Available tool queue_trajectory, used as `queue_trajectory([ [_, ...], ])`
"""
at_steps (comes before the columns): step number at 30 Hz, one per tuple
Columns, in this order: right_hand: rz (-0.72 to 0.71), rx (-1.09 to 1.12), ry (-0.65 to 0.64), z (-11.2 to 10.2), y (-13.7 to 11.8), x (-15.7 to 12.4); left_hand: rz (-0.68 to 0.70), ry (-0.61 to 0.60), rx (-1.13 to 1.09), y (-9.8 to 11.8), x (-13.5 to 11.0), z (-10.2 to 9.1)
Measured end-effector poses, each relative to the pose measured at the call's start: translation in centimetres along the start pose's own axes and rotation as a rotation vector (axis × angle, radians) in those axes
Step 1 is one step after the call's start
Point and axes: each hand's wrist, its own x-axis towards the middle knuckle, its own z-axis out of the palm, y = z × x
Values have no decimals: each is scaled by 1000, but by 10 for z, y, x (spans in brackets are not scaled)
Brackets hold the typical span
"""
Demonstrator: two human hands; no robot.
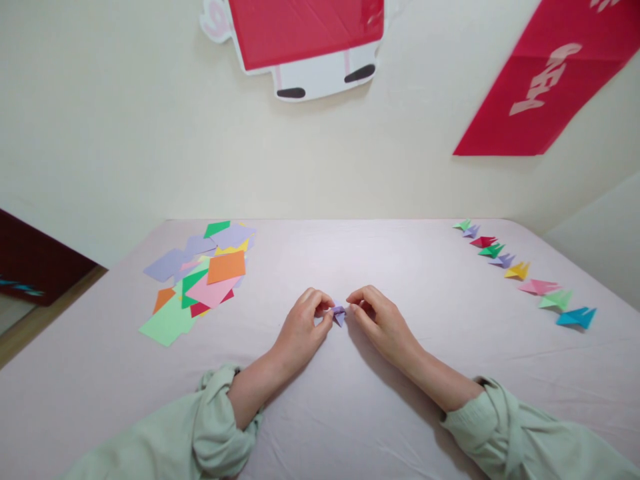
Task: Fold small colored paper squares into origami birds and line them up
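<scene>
A small purple folded paper (339,315) is held just above the table, in front of me. My left hand (306,321) pinches its left end between thumb and forefinger. At the paper's right tip, the thumb and forefinger of my right hand (383,321) come together in a pinch, with the other fingers curled in. How much of the tip lies between those fingers is hard to see. Part of the fold is hidden behind my left fingertips.
Loose coloured paper sheets (165,321) lie overlapping on the left of the cloth-covered table (320,413). A slanting row of several folded paper shapes, with a blue one (576,318) nearest, stands on the right. Beyond the table's far edge rises a pale wall (350,167).
</scene>
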Motion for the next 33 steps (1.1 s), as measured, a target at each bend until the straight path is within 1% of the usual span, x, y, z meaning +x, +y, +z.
queue_trajectory([
  [7,-5,-2,-41,1,-1,-1,18,4,63,-2,-1,0],
  [15,-79,-94,-94,7,1,2,44,-31,142,-2,0,4],
  [19,-64,-61,-61,5,0,3,22,-23,96,-1,2,3],
  [22,-23,-28,-21,2,-1,2,-13,8,43,0,2,1],
  [25,16,-18,10,0,-1,3,-22,20,35,1,1,1],
  [30,18,-19,10,0,-1,3,2,14,43,0,0,1],
  [33,8,-10,7,1,-1,1,5,34,37,-2,0,1],
])
